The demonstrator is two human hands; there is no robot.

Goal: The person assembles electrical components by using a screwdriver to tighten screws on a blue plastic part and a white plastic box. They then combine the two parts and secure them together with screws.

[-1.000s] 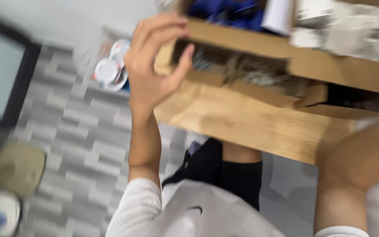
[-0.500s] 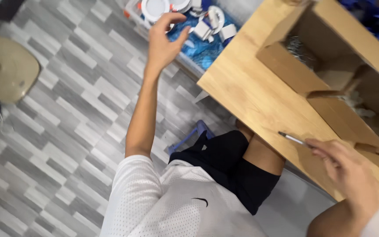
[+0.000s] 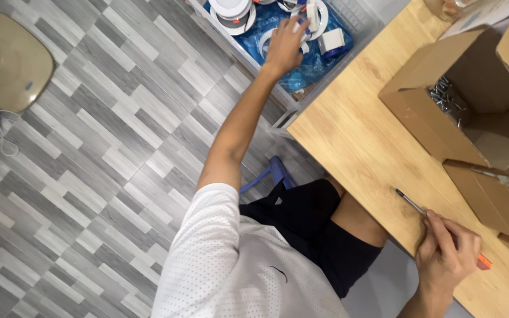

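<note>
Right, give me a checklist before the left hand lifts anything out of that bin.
1. Left hand inside the bin: ok, it rests on the white round parts.
2. Grip closed on a part: cannot tell, fingers blurred.
3. Right hand holding the screwdriver: ok.
4. Screwdriver on the table, not hanging over the edge: ok.
5. Cardboard box open: ok, screws visible.

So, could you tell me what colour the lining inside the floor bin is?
Blue: the lining in the bin, head view.
</note>
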